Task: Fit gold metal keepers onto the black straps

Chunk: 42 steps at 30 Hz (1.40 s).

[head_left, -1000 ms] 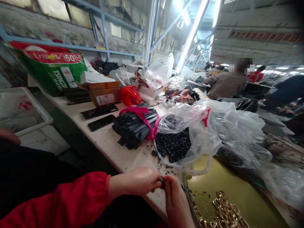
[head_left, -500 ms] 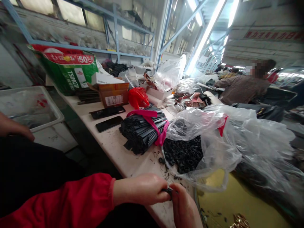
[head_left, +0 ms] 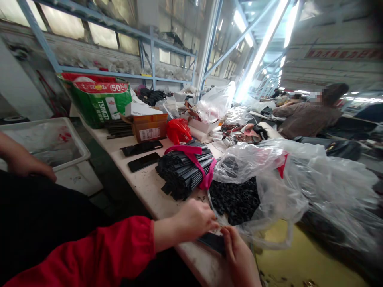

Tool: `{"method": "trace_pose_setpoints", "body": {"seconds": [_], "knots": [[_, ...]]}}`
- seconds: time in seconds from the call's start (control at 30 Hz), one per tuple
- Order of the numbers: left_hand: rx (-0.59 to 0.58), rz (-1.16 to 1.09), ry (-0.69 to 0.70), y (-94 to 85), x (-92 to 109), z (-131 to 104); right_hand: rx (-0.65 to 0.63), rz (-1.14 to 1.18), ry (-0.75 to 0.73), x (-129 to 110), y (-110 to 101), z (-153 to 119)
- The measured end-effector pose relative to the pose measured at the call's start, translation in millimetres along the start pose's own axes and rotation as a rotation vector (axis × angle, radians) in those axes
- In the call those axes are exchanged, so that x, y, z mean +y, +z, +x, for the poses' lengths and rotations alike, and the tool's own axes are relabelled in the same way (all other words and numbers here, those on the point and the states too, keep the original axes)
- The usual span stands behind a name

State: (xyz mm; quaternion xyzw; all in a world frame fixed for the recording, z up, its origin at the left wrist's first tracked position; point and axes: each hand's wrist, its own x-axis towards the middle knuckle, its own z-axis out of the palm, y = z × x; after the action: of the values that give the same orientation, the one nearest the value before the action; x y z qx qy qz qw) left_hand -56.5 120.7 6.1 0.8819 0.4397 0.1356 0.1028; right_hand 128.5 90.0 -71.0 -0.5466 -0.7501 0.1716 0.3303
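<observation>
left arm [head_left: 109, 253]: in from lower left, forearm crossing near edge of table [head_left: 139, 185] | left hand [head_left: 194, 218]: back up, fingers curled, tips bunched just beside right fingertips | right hand [head_left: 241, 255]: above table inside near edge, fingers bent in grip, tips toward left hand | right forearm: mostly out of view

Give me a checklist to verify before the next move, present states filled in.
1. Right hand has a grip on the dark flat piece: ok.
2. Left hand touching that piece: cannot tell; fingertips unclear.
3. Pink band around the bundle of black strips: ok.
4. Black rings exposed at the clear plastic bag: ok.
5. Other person's hand apart from both working hands: ok.
</observation>
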Motion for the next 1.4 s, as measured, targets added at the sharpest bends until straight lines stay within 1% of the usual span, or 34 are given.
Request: {"method": "trace_pose_setpoints", "body": {"seconds": [0.07, 0.1, 0.13, 0.17, 0.23, 0.33, 0.4, 0.47, 0.53, 0.6, 0.67, 0.73, 0.77, 0.8, 0.87, 0.9, 0.93, 0.97, 1.0, 1.03, 1.07, 1.1, 1.13, 1.17, 1.23, 1.3, 1.33, 1.4], "knots": [[0.184, 0.11, -0.184, -22.1, -20.6, 3.1, -0.055, -0.176, -0.031, -0.8, -3.8, 4.7], [0.237, 0.195, -0.287, -32.3, -30.6, 4.9, -0.06, -0.266, -0.046, -1.1, -4.7, 6.3], [0.245, 0.267, -0.367, -40.6, -39.5, 6.6, -0.058, -0.345, -0.059, -1.6, -5.1, 7.4], [0.239, 0.29, -0.392, -46.4, -46.8, 8.0, -0.059, -0.411, -0.067, -2.4, -5.1, 8.2], [0.211, 0.308, -0.405, -50.5, -55.7, 9.6, -0.056, -0.497, -0.068, -6.1, -4.7, 8.5], [0.196, 0.289, -0.411, -44.4, -57.1, 8.9, -0.043, -0.501, -0.096, -15.5, -4.2, 5.8], [0.205, 0.26, -0.442, -39.9, -55.1, 7.4, -0.066, -0.471, -0.116, -20.9, -3.8, 1.9], [0.215, 0.21, -0.482, -39.8, -54.0, 5.7, -0.101, -0.466, -0.112, -23.5, -3.6, -3.1], [0.228, 0.137, -0.521, -45.1, -53.3, 3.5, -0.106, -0.455, -0.099, -24.6, -4.6, -8.4], [0.244, 0.037, -0.555, -53.5, -49.7, -0.6, -0.066, -0.395, -0.095, -27.4, -7.5, -13.3], [0.238, -0.102, -0.578, -58.9, -38.4, -8.5, -0.012, -0.231, -0.053, -34.8, -12.1, -17.3], [0.19, -0.273, -0.578, -54.2, -16.8, -21.5, -0.03, 0.028, 0.051, -46.2, -16.8, -19.9], [0.15, -0.362, -0.568, -46.4, -2.7, -29.8, -0.065, 0.135, 0.101, -52.3, -18.6, -20.6], [0.11, -0.451, -0.548, -35.2, 12.5, -38.8, -0.11, 0.23, 0.15, -57.9, -20.1, -21.1], [0.009, -0.615, -0.505, -5.7, 41.7, -56.5, -0.184, 0.427, 0.257, -65.1, -22.2, -21.3], [-0.059, -0.828, -0.515, 9.6, 53.6, -63.8, -0.206, 0.537, 0.311, -66.4, -22.9, -21.7], [-0.138, -0.973, -0.535, 22.9, 62.9, -69.3, -0.224, 0.665, 0.37, -66.4, -23.5, -22.6], [-0.2, -1.063, -0.541, 32.8, 69.3, -72.7, -0.235, 0.777, 0.417, -65.7, -23.7, -24.5], [-0.227, -1.122, -0.528, 38.5, 73.3, -74.0, -0.233, 0.846, 0.441, -64.9, -23.4, -27.6], [-0.219, -1.149, -0.514, 40.0, 75.1, -73.4, -0.223, 0.862, 0.437, -64.6, -22.3, -31.8], [-0.181, -1.163, -0.507, 38.1, 75.2, -71.1, -0.217, 0.852, 0.417, -65.0, -20.7, -37.1], [-0.103, -1.179, -0.491, 34.0, 74.1, -67.4, -0.219, 0.831, 0.393, -66.4, -19.0, -42.7], [-0.073, -1.217, -0.47, 29.4, 72.1, -62.8, -0.233, 0.803, 0.371, -68.4, -17.7, -48.1], [-0.069, -1.259, -0.491, 25.4, 69.6, -57.7, -0.27, 0.771, 0.358, -70.4, -17.6, -52.3], [-0.072, -1.352, -0.542, 21.6, 63.9, -48.5, -0.406, 0.68, 0.325, -70.9, -23.1, -54.2], [-0.039, -1.443, -0.616, 22.0, 58.5, -42.8, -0.488, 0.505, 0.255, -62.9, -36.6, -43.9], [-0.025, -1.492, -0.666, 22.5, 56.2, -41.1, -0.464, 0.378, 0.203, -55.6, -45.0, -34.0], [-0.032, -1.604, -0.785, 22.5, 52.8, -39.1, -0.324, 0.051, 0.154, -36.8, -60.8, -7.1]]}}
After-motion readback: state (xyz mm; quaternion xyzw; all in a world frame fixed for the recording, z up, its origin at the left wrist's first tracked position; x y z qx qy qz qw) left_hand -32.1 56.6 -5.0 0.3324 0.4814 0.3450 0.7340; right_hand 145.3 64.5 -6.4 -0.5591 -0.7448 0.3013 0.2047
